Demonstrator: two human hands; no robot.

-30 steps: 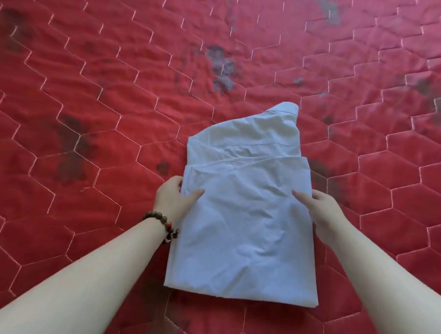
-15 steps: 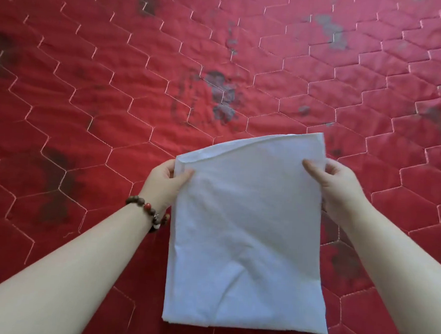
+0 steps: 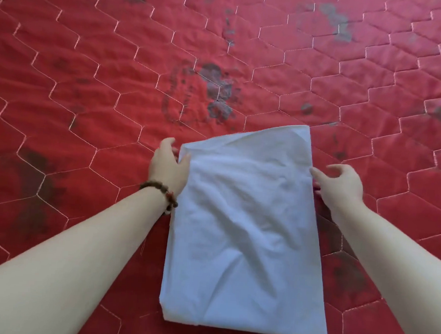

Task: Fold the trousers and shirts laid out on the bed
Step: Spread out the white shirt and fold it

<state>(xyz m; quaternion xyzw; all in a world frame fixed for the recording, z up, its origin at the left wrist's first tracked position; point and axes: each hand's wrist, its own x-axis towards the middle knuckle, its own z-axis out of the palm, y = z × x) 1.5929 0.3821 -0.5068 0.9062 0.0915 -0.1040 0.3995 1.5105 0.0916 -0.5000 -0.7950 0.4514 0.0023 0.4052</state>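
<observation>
A pale blue-white garment (image 3: 244, 227) lies folded into a tall rectangle on the red quilted bed cover (image 3: 89, 94), a little right of centre. My left hand (image 3: 169, 163), with a bead bracelet on its wrist, pinches the garment's upper left edge, thumb on top of the cloth. At the upper right edge is my right hand (image 3: 341, 184), fingers loosely spread and holding nothing, its thumb tip just touching the cloth. The top right corner of the fold sits slightly raised and creased.
The red cover with its hexagon stitching fills the whole view and carries dark grey stains (image 3: 218, 94) beyond the garment. No other clothes are in view.
The folded layer was carried forward over the garment's far end and now lies down on the bed. My right hand has let go of the right edge.
</observation>
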